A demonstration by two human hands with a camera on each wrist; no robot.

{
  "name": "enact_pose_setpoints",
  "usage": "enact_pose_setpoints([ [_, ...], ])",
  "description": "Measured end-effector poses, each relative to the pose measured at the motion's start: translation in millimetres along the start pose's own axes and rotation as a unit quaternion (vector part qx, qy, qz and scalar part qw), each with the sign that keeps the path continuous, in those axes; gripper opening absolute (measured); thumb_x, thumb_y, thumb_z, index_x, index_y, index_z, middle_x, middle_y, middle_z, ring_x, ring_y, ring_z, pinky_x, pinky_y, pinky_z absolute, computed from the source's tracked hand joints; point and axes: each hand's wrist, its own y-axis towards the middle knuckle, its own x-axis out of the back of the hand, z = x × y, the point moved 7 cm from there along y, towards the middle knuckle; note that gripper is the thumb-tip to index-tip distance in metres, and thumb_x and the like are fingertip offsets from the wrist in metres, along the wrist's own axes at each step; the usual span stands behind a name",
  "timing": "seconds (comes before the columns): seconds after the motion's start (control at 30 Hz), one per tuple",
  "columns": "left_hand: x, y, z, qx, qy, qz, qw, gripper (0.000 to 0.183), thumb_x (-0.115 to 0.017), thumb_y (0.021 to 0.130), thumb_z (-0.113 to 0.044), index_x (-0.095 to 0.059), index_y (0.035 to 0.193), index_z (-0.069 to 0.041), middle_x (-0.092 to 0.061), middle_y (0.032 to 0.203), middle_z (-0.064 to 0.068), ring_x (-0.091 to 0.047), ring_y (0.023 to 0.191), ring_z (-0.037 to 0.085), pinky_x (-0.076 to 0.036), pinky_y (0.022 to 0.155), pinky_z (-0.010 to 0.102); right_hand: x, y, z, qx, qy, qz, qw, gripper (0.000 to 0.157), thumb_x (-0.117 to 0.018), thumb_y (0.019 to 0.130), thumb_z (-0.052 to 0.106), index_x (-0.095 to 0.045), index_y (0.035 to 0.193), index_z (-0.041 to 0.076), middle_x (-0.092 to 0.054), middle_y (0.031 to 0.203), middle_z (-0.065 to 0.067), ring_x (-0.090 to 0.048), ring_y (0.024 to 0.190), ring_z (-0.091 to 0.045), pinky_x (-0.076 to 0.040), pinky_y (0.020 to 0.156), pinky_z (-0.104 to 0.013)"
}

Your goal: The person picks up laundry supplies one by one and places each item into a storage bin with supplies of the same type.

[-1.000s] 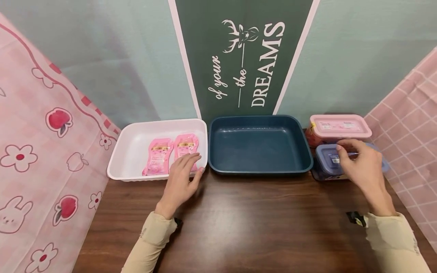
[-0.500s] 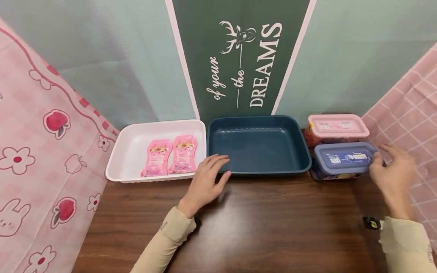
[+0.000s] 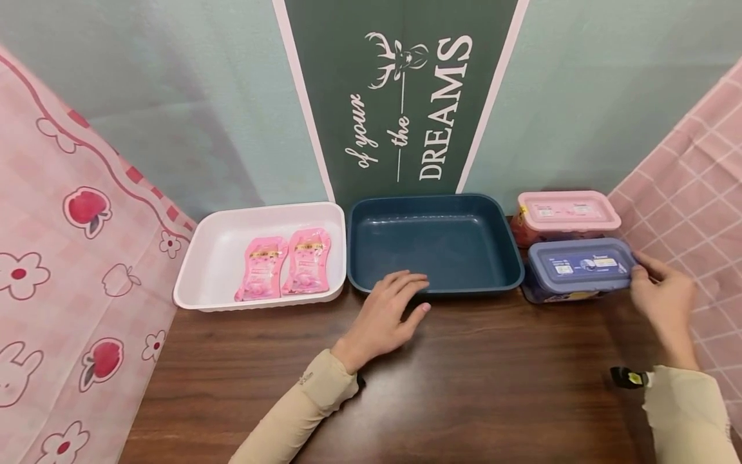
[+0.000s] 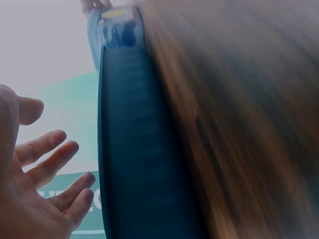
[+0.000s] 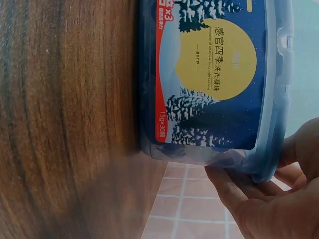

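Note:
At the right, my right hand (image 3: 665, 298) grips the end of a blue laundry capsule box (image 3: 582, 267). Its thumb and fingers lie at the lid's rim in the right wrist view, where the box (image 5: 212, 74) shows a snowy tree label with a yellow moon. The box stands on the table, lid on. My left hand (image 3: 385, 316) hovers with spread, relaxed fingers over the front rim of a dark blue tray (image 3: 429, 293). In the left wrist view that hand (image 4: 45, 184) holds nothing, beside the tray's long wall (image 4: 134, 149).
A white tray (image 3: 214, 258) at the left holds two pink pouches (image 3: 307, 261). Behind the blue box stands a pink-lidded box (image 3: 568, 211). A green printed cloth (image 3: 400, 96) backs the table (image 3: 464, 386), with pink cloths at both sides.
My left hand has moved right, from the white tray to the dark blue one. My right hand has shifted from over the blue box's lid to its right end and taken hold there.

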Motion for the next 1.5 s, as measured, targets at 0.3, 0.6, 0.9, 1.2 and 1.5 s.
enact_pose_setpoints([
  [0.3, -29.8, 15.5, -32.1, -0.032, 0.021, 0.032, 0.9988, 0.040, -0.056, 0.112, -0.037, -0.065, 0.143, -0.014, -0.061, 0.151, 0.000, -0.054, 0.144, 0.027, -0.041, 0.125, 0.038, 0.8, -1.1, 6.8, 0.025, -0.035, -0.001, 0.999, 0.044, -0.051, 0.099, 0.014, -0.069, 0.138, 0.005, -0.039, 0.071, 0.057, -0.046, 0.085, 0.020, -0.034, 0.072, -0.001],
  [0.6, -61.7, 30.9, -55.3, -0.039, 0.009, 0.072, 0.9966, 0.044, -0.049, 0.113, -0.042, -0.058, 0.150, -0.019, -0.057, 0.155, -0.004, -0.050, 0.146, 0.016, -0.041, 0.124, 0.033, 3.7, -7.9, 7.0, 0.033, -0.039, 0.000, 0.999, 0.043, -0.053, 0.097, 0.012, -0.071, 0.135, 0.002, -0.040, 0.071, 0.057, -0.046, 0.080, 0.022, -0.034, 0.068, -0.001],
  [0.9, -78.9, 41.8, -73.2, -0.071, 0.035, 0.067, 0.9946, 0.044, -0.050, 0.113, -0.040, -0.061, 0.149, -0.017, -0.058, 0.154, -0.004, -0.050, 0.144, 0.014, -0.037, 0.126, 0.027, 4.8, -12.6, 6.5, 0.041, -0.044, -0.001, 0.998, 0.043, -0.055, 0.095, 0.010, -0.070, 0.134, 0.001, -0.037, 0.072, 0.058, -0.043, 0.075, 0.026, -0.034, 0.065, 0.000],
  [1.2, -96.2, 52.3, -97.5, -0.123, 0.093, 0.081, 0.9847, 0.043, -0.051, 0.112, -0.040, -0.061, 0.149, -0.020, -0.054, 0.158, -0.003, -0.050, 0.145, 0.017, -0.036, 0.127, 0.027, 8.1, -25.6, 9.4, 0.059, -0.031, -0.006, 0.998, 0.041, -0.056, 0.094, 0.007, -0.072, 0.130, -0.002, -0.039, 0.074, 0.058, -0.045, 0.076, 0.027, -0.035, 0.066, 0.002],
  [1.5, -119.0, 61.0, -112.4, -0.153, 0.158, 0.138, 0.9657, 0.055, -0.045, 0.113, -0.045, -0.044, 0.164, -0.026, -0.034, 0.175, -0.004, -0.024, 0.165, 0.023, -0.028, 0.133, 0.036, 10.8, -37.8, 13.1, 0.078, -0.034, 0.006, 0.996, 0.040, -0.057, 0.093, 0.005, -0.073, 0.129, -0.002, -0.041, 0.078, 0.058, -0.043, 0.064, 0.018, -0.036, 0.050, -0.005],
])
